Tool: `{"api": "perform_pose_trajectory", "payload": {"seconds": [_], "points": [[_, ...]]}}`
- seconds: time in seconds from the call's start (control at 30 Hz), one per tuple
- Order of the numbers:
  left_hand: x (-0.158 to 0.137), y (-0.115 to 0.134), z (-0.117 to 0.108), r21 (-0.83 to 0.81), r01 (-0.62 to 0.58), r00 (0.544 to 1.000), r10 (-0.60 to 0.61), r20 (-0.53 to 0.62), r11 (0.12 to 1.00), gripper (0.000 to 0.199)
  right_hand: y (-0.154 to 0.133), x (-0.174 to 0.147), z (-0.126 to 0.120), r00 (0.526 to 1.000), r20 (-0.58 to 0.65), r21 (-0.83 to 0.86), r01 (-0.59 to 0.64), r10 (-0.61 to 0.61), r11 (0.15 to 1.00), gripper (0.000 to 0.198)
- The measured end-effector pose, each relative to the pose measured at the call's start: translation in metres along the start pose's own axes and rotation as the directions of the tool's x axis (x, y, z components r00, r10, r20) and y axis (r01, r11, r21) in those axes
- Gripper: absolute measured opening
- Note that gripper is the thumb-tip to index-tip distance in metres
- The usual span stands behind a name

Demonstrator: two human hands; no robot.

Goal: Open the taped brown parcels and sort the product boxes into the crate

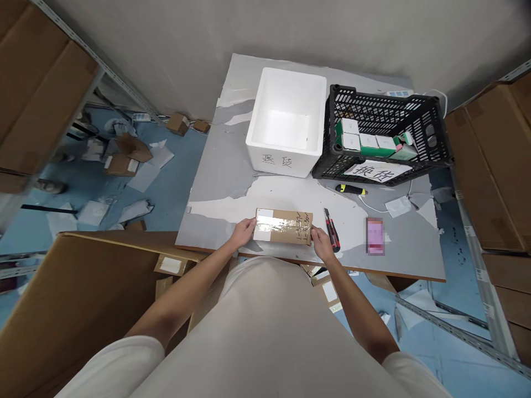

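Between my two hands is a flat brown cardboard box (286, 228) with clear tape, a white label on its left part and black handwriting on its right end. My left hand (243, 232) grips the box's left end, fingers closed on it. At the opposite end my right hand (321, 243) has hold of the right edge, its fingertips partly hidden. Just beyond the right hand a red and black utility knife (332, 229) lies on the grey table (215, 182). A yellow and black cutter (350, 189) rests farther back, before the black crate.
A white foam box (286, 160) stands at the back middle, beside a black plastic crate (381, 171) holding small green and white boxes (369, 142). A blurred pink item (375, 236) lies at right. Left of me stands a large open carton (103, 287). Papers litter the blue floor.
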State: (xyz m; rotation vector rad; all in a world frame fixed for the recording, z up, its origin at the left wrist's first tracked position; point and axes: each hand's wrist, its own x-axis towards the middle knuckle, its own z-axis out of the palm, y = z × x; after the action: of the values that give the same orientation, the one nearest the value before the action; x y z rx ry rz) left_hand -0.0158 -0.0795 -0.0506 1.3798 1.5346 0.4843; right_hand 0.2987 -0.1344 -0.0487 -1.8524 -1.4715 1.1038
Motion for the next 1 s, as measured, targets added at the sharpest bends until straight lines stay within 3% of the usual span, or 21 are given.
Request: {"api": "perform_pose_trajectory", "payload": {"seconds": [0.13, 0.27, 0.37, 0.5, 0.63, 0.8, 0.9, 1.0], "points": [[-0.005, -0.019, 0.003, -0.205, 0.009, 0.997, 0.006, 0.076, 0.979, 0.051, 0.013, -0.004, 0.003, 0.998, 0.055, 0.083, -0.005, 0.001, 0.997, 0.048], [-0.014, -0.022, 0.002, -0.220, -0.072, 0.970, 0.120, 0.210, 0.973, 0.068, 0.017, -0.008, 0.001, 0.977, 0.207, 0.120, 0.019, -0.044, 0.993, 0.061], [-0.017, -0.014, -0.004, -0.215, -0.069, 0.975, 0.111, 0.190, 0.974, 0.066, 0.012, -0.009, -0.006, 0.957, 0.283, 0.143, 0.022, -0.063, 0.989, 0.052], [-0.008, -0.001, -0.008, -0.016, 0.001, 0.998, 0.000, 0.056, 1.000, 0.052, 0.003, -0.001, -0.008, 0.984, 0.177, 0.127, -0.035, 0.012, 0.991, 0.048], [0.005, 0.006, 0.000, 0.190, 0.047, 0.999, -0.048, 0.001, 0.981, 0.056, 0.000, 0.011, 0.000, 0.993, 0.106, -0.003, -0.048, 0.048, 0.999, 0.047], [0.004, -0.006, 0.004, 0.159, 0.024, 0.999, -0.028, 0.027, 0.987, 0.051, 0.015, 0.006, 0.007, 0.984, 0.158, 0.120, -0.107, 0.087, 0.987, 0.046], [-0.003, -0.023, 0.003, 0.043, 0.033, 0.997, -0.036, 0.065, 0.999, 0.048, 0.025, -0.003, 0.008, 0.985, 0.154, 0.190, -0.103, 0.074, 0.976, 0.048], [-0.010, -0.037, 0.003, -0.058, 0.029, 0.987, -0.019, 0.158, 0.998, 0.067, 0.027, -0.012, 0.011, 0.969, 0.245, 0.128, -0.064, 0.031, 0.990, 0.062]]}}
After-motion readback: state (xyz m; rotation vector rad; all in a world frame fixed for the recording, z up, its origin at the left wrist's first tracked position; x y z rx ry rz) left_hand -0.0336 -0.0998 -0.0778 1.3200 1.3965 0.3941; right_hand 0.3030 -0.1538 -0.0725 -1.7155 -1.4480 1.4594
